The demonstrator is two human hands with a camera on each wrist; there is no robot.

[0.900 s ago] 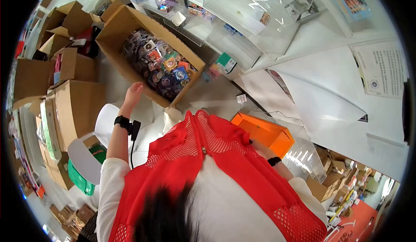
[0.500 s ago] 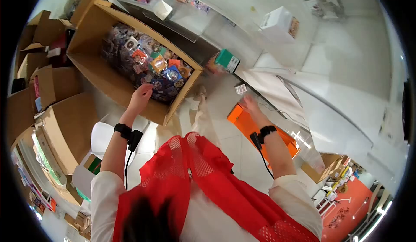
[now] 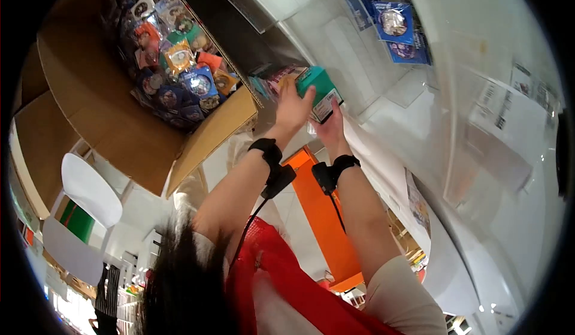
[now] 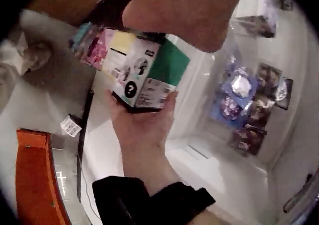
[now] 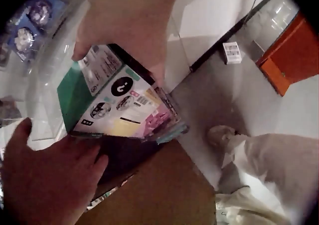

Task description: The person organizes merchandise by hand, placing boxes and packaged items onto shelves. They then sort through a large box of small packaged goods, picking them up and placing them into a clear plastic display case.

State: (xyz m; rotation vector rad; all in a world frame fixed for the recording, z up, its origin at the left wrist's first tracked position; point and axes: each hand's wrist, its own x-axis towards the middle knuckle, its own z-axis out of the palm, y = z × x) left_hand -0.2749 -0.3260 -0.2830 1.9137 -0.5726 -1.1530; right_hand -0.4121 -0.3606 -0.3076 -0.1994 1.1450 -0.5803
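Green-sided box (image 4: 132,68) sits between the cardboard carton (image 3: 209,137) and a clear display bin (image 3: 335,44). On my feed I read 1 white question mark (image 5: 122,86) in a black circle; the pale label (image 4: 153,94) has print too small for me. The right hand (image 4: 142,130) grips the box by its labelled end, thumb and fingers on opposite sides. The left hand (image 3: 291,108) reaches alongside, thumb spread, and I can't tell whether its fingertips touch.
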